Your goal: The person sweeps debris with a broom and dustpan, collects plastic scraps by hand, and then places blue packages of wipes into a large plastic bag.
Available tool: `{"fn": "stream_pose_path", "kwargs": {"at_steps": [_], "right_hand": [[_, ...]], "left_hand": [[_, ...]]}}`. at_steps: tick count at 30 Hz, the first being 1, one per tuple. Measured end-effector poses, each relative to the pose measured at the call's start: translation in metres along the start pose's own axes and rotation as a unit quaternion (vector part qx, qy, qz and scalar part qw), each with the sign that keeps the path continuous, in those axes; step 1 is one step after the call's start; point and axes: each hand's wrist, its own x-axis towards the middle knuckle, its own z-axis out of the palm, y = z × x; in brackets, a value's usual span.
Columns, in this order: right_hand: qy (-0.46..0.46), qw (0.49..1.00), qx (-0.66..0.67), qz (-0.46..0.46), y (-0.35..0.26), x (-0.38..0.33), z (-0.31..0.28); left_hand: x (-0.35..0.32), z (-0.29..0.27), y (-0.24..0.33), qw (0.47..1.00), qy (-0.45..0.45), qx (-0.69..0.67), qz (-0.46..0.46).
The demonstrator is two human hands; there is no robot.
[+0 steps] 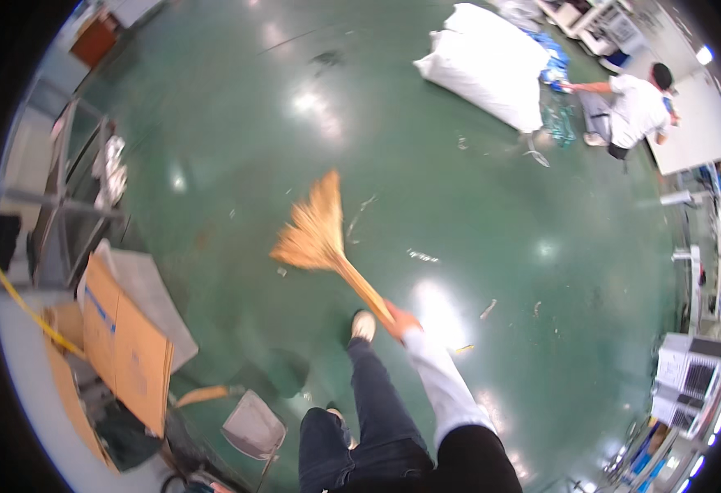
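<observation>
My right hand (401, 320) is closed around the handle of a straw broom (315, 230). The broom slants away from me to the left, its fanned bristles low over the green floor (492, 222); whether they touch it I cannot tell. Thin bits of clear scrap (423, 256) lie to the right of the bristles, with more scattered farther right. A pale sleeve covers my right forearm. My left hand does not show anywhere in the picture.
Left of my feet is a grey dustpan (253, 425). Cardboard (126, 337) leans beside a metal rack at the left. Big white sacks (488, 62) lie at the far right, where a person (635, 111) crouches by blue and green material. Workbenches and equipment line the right side.
</observation>
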Motion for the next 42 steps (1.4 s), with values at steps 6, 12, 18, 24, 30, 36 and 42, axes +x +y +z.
{"fn": "stream_pose_path", "kwargs": {"at_steps": [6,12,18,24,30,36,42], "right_hand": [[0.001,0.932,0.021,0.361,0.134,-0.183,-0.129],[0.13,0.918,0.265,0.265,0.012,-0.139,-0.272],[0.095,0.96,0.246,0.091,-0.09,0.121,-0.369],[0.161,0.955,0.204,0.142,0.0,0.243,-0.354],[0.166,0.815,0.322,0.451,0.116,0.081,-0.346],[0.294,0.632,0.661,0.276,0.155,0.054,-0.551],[0.367,0.598,0.695,0.156,0.269,0.234,-0.78]], "left_hand": [[0.042,-0.003,0.208,0.992,-0.007,-0.072,0.105],[0.099,-0.034,0.412,0.98,-0.126,-0.085,0.128],[0.153,0.03,0.615,0.917,-0.139,-0.295,0.23],[0.188,0.048,0.788,0.894,-0.192,-0.294,0.28],[0.134,-0.002,0.94,0.887,-0.255,-0.297,0.245],[0.063,-0.023,1.068,0.886,-0.153,-0.294,0.324],[-0.059,-0.102,1.162,0.902,-0.154,-0.182,0.359]]}}
